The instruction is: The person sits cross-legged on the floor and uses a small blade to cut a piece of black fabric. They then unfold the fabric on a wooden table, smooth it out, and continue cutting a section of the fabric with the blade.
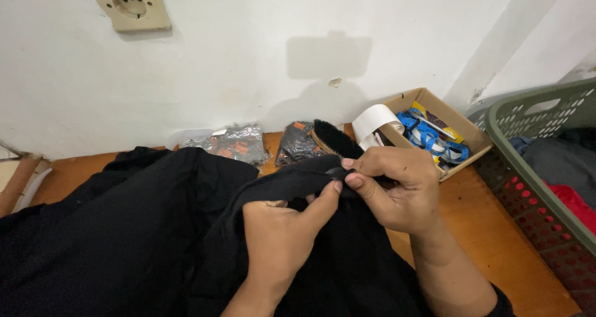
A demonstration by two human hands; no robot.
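A large black garment [124, 230] is spread over the wooden table [496, 230] and bunched up in front of me. My left hand [279, 236] grips a fold of it, thumb pressed up near the top edge. My right hand [397, 190] pinches the same raised edge of black cloth between thumb and fingers, right beside the left thumb. Just behind my right hand lies a wooden brush with black bristles [335, 140].
A cardboard box [462, 131] holds a white tape roll [375, 121] and blue items. Two foil packets [236, 142] lie by the white wall. A green and red laundry basket [540, 162] with clothes stands at the right. A wall socket [130, 4] sits upper left.
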